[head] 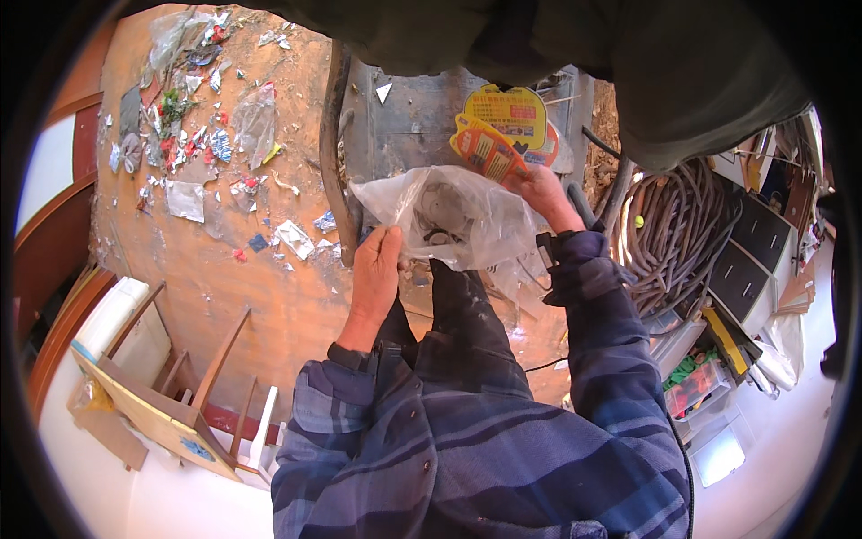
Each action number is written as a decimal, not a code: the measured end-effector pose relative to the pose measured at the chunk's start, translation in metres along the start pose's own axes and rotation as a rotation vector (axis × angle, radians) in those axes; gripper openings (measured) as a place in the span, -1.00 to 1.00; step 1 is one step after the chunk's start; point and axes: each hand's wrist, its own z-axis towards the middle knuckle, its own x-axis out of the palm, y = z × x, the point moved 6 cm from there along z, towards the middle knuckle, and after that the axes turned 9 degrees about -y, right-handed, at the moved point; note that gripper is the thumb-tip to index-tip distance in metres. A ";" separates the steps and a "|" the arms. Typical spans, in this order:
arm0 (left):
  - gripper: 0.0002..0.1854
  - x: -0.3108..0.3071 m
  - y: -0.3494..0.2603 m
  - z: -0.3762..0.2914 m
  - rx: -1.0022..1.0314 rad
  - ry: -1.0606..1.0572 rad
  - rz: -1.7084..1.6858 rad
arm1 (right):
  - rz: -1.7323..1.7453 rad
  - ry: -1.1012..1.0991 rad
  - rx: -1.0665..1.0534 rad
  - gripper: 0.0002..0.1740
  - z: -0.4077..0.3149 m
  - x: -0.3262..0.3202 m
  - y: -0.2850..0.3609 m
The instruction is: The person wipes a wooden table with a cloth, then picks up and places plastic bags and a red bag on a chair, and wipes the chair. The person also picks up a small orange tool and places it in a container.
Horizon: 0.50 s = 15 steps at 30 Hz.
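Between my hands hangs a clear plastic bag [491,215] with a round, greyish thing in it or behind it; I cannot tell which. My left hand [377,269] pinches the bag's left edge between thumb and fingers. My right hand [549,195], at the bag's upper right, holds an orange and yellow printed card [488,147]. Just beyond that card, a yellow printed card [515,114] lies on a grey board [411,128], partly over another orange one. The right fingertips are partly hidden, so whether they also grip the bag does not show.
Torn paper and plastic scraps [188,148] litter the orange-brown floor on the left. An upturned wooden stool or table frame [155,404] lies lower left. At right are a large coil of hose or cable [673,236], dark drawers [741,279] and a clear bin [697,391]. Dark cloth hangs across the top.
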 end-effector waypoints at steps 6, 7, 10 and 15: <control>-0.66 -0.003 -0.006 0.004 0.173 0.003 0.243 | -0.138 -0.285 -0.278 -0.81 -0.049 -0.092 0.081; -0.67 -0.003 -0.008 0.005 0.197 0.001 0.261 | -0.077 -0.285 -0.215 -0.83 -0.059 -0.101 0.091; -0.67 -0.004 -0.009 0.007 0.121 0.006 0.123 | 0.173 -0.217 -0.079 -0.87 -0.092 -0.101 0.113; -0.68 -0.001 -0.011 0.004 -0.051 -0.013 -0.063 | 0.311 0.101 -0.144 -0.85 -0.118 -0.005 0.123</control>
